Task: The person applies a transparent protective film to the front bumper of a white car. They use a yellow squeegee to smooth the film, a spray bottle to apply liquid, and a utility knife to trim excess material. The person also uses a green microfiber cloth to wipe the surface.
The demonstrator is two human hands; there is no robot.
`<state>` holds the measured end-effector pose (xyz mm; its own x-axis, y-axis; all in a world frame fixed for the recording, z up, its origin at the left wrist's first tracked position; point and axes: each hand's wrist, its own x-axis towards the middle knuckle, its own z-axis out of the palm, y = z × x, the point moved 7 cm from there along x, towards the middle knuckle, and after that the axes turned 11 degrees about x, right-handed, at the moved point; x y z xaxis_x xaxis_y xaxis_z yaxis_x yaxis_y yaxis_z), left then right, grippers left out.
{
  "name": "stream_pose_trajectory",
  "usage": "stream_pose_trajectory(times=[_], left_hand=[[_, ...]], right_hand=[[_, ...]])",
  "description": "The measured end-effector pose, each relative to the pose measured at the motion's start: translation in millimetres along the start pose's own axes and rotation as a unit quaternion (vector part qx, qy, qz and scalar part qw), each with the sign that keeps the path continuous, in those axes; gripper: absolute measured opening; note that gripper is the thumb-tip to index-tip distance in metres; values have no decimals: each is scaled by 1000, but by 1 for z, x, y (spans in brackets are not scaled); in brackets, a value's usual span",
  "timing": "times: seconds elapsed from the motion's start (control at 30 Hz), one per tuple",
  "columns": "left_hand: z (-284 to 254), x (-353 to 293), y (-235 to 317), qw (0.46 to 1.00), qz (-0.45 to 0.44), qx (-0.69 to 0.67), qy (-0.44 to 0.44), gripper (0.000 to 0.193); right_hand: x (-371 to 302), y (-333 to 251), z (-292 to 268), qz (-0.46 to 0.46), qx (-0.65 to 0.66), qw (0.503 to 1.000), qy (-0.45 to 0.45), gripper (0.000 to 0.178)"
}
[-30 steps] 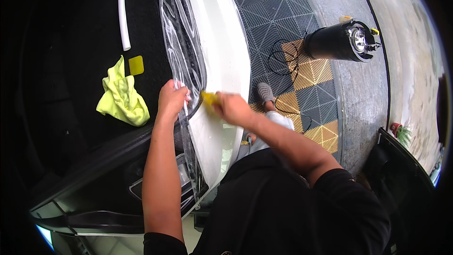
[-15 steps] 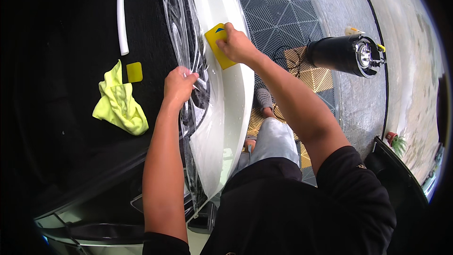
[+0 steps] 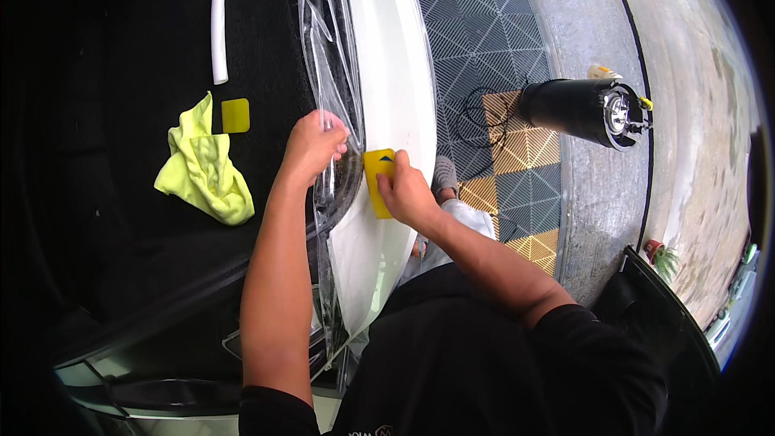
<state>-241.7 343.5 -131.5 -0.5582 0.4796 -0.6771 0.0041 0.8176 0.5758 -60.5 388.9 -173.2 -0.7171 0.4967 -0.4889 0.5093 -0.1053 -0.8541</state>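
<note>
Well, over to head view: pinched clear film (image 3: 331,85) in tight, near-closed grip of left hand (image 3: 317,145), near border of black surface (image 3: 137,113) and white panel (image 3: 391,73). Across from there, held yellow squeegee (image 3: 374,183) between thumb and fingers of right hand (image 3: 412,195), part-curled at its right edge. Lay over white panel, just right of film; couldn't tell how firmly pressed. Spotted crumpled lime cloth (image 3: 206,171) on black surface, near yellow square card (image 3: 236,115) and white tube (image 3: 219,24). Away to right, caught black canister (image 3: 565,112) on patterned floor tiles (image 3: 484,40).
</note>
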Motion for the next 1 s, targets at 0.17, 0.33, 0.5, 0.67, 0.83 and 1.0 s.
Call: stream_pose_trajectory(times=[0.17,0.33,0.5,0.67,0.83,1.0], left_hand=[[-4,-10,-11,997,-38,73,-10,39],[-8,-34,-16,985,-46,162,-34,34],[-10,-59,-26,982,-85,136,-104,18],[-13,-78,-26,970,-76,188,-131,14],[-23,-87,-29,971,-64,210,-93,9],[-20,-86,-24,968,-24,240,-62,8]], right_hand=[[45,-7,-57,-37,55,998,-1,33],[112,-40,-77,-66,-114,991,-5,34],[42,4,-27,-82,-32,995,-47,32],[-22,27,11,-32,118,991,59,34],[-32,23,1,-8,111,993,43,30],[8,11,-45,2,-5,996,84,25]])
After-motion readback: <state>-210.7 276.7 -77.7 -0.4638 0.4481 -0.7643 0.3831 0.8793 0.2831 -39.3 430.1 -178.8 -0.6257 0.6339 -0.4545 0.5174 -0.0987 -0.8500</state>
